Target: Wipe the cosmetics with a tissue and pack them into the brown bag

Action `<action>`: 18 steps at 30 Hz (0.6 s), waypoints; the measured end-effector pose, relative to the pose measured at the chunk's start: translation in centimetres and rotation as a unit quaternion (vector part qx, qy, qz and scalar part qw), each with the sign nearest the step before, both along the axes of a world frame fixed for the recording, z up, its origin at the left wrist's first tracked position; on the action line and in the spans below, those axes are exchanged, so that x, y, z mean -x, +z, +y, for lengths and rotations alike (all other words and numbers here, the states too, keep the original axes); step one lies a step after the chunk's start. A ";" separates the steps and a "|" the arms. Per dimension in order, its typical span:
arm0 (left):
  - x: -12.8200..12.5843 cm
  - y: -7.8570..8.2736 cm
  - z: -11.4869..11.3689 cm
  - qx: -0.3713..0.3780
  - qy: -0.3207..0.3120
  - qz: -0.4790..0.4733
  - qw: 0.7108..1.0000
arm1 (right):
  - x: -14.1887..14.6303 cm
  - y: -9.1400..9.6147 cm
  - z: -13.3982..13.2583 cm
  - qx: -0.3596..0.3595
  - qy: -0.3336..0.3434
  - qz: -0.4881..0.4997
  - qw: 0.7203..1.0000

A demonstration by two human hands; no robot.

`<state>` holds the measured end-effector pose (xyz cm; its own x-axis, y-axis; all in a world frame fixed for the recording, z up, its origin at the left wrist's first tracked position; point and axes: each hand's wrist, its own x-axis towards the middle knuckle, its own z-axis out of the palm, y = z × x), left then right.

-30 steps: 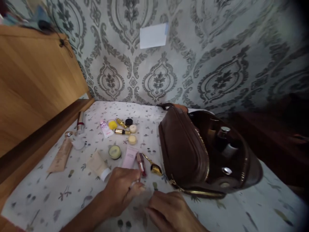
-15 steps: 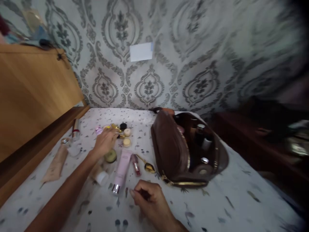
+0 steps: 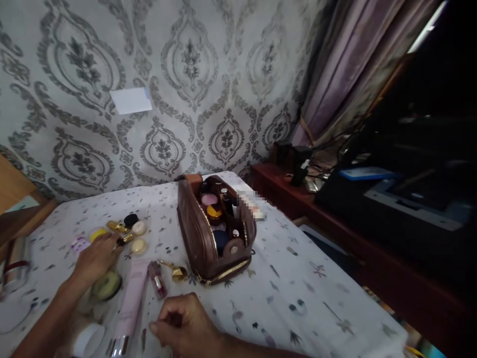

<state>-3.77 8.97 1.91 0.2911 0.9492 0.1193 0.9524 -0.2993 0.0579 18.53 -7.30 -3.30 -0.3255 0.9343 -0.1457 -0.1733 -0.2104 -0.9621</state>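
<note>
My left hand [image 3: 95,258] reaches over the flower-printed tablecloth [image 3: 298,278], fingers together, their tips on a small gold tube [image 3: 125,239]. Around it lie a yellow lid [image 3: 97,233], another gold tube [image 3: 117,226], a black cap [image 3: 130,219], two cream jars [image 3: 138,236] and a green jar [image 3: 107,286]. My right hand [image 3: 182,323] rests near the front edge in a loose fist, thumb pressed to forefinger; what it holds is hidden. Beside it lie a pink tube [image 3: 132,298], a lip gloss [image 3: 156,279] and a gold piece [image 3: 178,272]. An open brown toiletry bag [image 3: 197,243] holds bottles and jars.
Patterned wallpaper with a white paper slip [image 3: 131,100] stands behind the table. A dark red sideboard [image 3: 335,219] with cables, a blue item [image 3: 367,173] and dark equipment runs along the right, below a purple curtain [image 3: 335,74]. A wooden board [image 3: 15,199] is at the left.
The view has swung right, bringing the sideboard and curtain in. My left hand went from the front up to the small jars and stays there. My right hand remains closed near the front.
</note>
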 end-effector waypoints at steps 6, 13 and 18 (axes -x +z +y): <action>-1.7 2.5 -4.1 0.002 0.042 -0.352 0.935 | -0.9 0.7 -0.1 -0.045 -0.026 0.043 0.998; -8.4 2.0 -12.2 0.160 0.057 -0.493 0.853 | -1.4 1.2 0.2 -0.091 -0.009 0.160 0.983; -10.0 1.3 -12.8 0.095 -0.052 -0.474 0.874 | -1.4 1.4 0.9 -0.086 -0.050 0.188 0.977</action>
